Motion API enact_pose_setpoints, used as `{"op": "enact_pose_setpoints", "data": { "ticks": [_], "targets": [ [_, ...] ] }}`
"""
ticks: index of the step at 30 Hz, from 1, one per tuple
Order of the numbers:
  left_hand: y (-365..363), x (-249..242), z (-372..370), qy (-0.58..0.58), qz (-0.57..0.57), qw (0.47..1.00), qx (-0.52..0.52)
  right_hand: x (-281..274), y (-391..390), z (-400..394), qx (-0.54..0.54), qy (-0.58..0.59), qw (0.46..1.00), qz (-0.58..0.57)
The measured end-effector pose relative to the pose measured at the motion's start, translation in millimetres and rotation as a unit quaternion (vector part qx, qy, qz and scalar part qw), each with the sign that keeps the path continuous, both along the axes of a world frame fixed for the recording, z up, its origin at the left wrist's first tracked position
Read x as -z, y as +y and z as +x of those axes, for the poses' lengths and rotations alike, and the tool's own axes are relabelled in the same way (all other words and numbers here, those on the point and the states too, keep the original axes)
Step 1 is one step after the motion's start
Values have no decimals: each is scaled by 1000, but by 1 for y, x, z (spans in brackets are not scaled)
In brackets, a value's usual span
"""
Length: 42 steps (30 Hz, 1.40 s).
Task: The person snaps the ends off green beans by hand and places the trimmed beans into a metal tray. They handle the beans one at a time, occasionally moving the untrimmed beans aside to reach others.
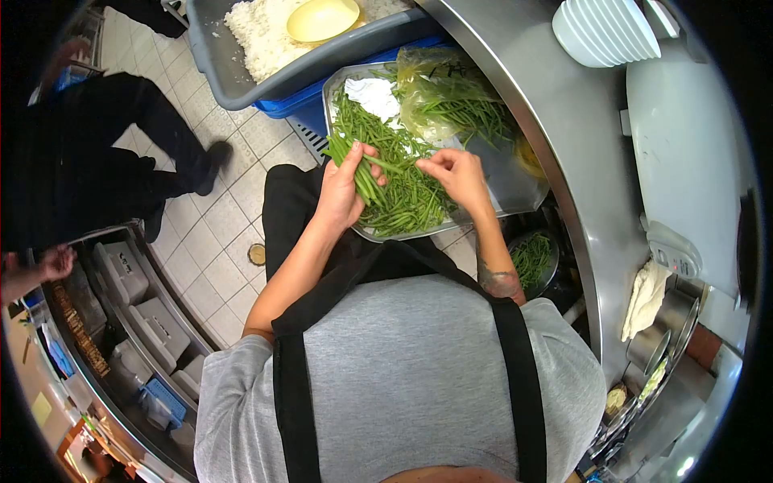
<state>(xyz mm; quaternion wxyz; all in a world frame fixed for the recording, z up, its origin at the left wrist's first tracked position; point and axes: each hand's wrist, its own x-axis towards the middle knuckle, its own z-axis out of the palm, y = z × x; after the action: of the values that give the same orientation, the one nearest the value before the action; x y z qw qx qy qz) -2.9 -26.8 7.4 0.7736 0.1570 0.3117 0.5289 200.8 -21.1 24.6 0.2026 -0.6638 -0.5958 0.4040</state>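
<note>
My left hand [345, 189] is closed round a bunch of green beans [366, 183] above a metal tray [515, 187]. To its right, my right hand [456, 175] pinches at the end of one bean that sticks out from the bunch. Many loose green beans [411, 211] lie in the tray beneath both hands. An open clear plastic bag [423, 80] with more beans rests at the tray's far side, beside a crumpled white paper [372, 98].
A grey tub [233, 90] of rice with a yellow bowl [322, 19] stands ahead. Right of me runs a steel counter [555, 137] with stacked white bowls [605, 32]. A pan of beans [533, 262] sits below it. People in dark clothes [105, 137] stand at left.
</note>
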Motion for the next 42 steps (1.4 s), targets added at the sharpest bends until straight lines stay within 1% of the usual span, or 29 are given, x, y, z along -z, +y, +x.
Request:
{"op": "enact_pose_setpoints", "data": {
  "ticks": [1, 3, 5, 6, 8, 10, 11, 12, 14, 15, 17, 18, 19, 21, 22, 23, 24, 25, 26, 27, 29, 31, 32, 34, 35, 37, 39, 40, 42],
  "targets": [
    [0, -1, 0, 23, -4, 1000, -11, 3, 2, 6, -2, 0, 1000, 0],
    [-1, -13, 5, 18, -19, 1000, -15, 19, 11, 31, 124, -93, 986, 57],
    [-3, -20, 6, 13, -35, 999, -12, 48, 19, 64, 168, -196, 956, 139],
    [-4, -21, 7, 5, -47, 999, 2, 53, 21, 73, 169, -197, 955, 140],
    [-3, -17, 8, -5, -57, 998, 19, 63, 21, 89, 173, -324, 926, 84],
    [-3, -3, 6, 19, -9, 998, 66, 83, 16, 97, 160, -337, 922, 103],
    [-3, -4, 6, 18, -9, 998, 63, 83, 16, 95, 144, -348, 919, 120],
    [-3, -5, 5, 51, 6, 995, 82, 84, 17, 93, 141, -348, 919, 122],
    [-6, -8, 8, 114, 19, 989, 95, 85, 10, 82, 172, -299, 938, 38],
    [-7, -5, 8, 114, 18, 989, 95, 83, 6, 78, 171, -299, 938, 38],
    [-8, 1, 8, 224, 65, 962, 139, 75, -3, 66, 139, -201, 963, 116],
    [-9, -4, 10, 285, 81, 946, 134, 65, -5, 56, 139, -200, 963, 116],
    [-9, -6, 9, 285, 80, 946, 134, 52, -8, 46, 134, -181, 966, 130],
    [-10, -9, 10, 389, 105, 903, 152, 24, -14, 23, 131, -163, 968, 142],
    [-10, -6, 12, 387, 106, 903, 155, 10, -18, 10, 83, -105, 982, 136],
    [-9, -2, 15, 416, 174, 885, 112, 0, -21, 1, 35, -48, 990, 130],
    [-9, 0, 18, 442, 241, 861, 67, -8, -23, -8, 37, -50, 990, 130],
    [-9, 0, 19, 442, 242, 861, 66, -14, -24, -15, -32, -30, 988, 151],
    [-8, -4, 19, 462, 265, 844, 65, -19, -24, -20, -102, -9, 980, 171],
    [-8, -9, 19, 483, 286, 825, 63, -22, -24, -23, -106, -8, 979, 172],
    [-9, -13, 14, 490, 286, 821, 69, -25, -24, -29, -150, -12, 968, 199],
    [-8, -11, 6, 568, 281, 765, 118, -23, -22, -30, -147, -6, 966, 212],
    [-8, -11, 4, 568, 281, 764, 118, -24, -22, -29, -138, 4, 967, 213],
    [-9, -11, 2, 607, 292, 728, 127, -24, -21, -27, -127, 13, 968, 214],
    [-10, -13, 3, 606, 292, 729, 128, -23, -20, -27, -113, 11, 973, 200],
    [-13, -18, 6, 635, 349, 684, 83, -21, -19, -24, -99, 8, 977, 186],
    [-12, -18, 7, 641, 366, 671, 73, -16, -19, -22, -118, -55, 969, 212],
    [-12, -18, 7, 647, 381, 657, 63, -17, -19, -23, -119, -55, 968, 212],
    [-11, -23, 7, 652, 364, 662, 65, -20, -21, -29, -64, -14, 976, 206]
  ]
}}
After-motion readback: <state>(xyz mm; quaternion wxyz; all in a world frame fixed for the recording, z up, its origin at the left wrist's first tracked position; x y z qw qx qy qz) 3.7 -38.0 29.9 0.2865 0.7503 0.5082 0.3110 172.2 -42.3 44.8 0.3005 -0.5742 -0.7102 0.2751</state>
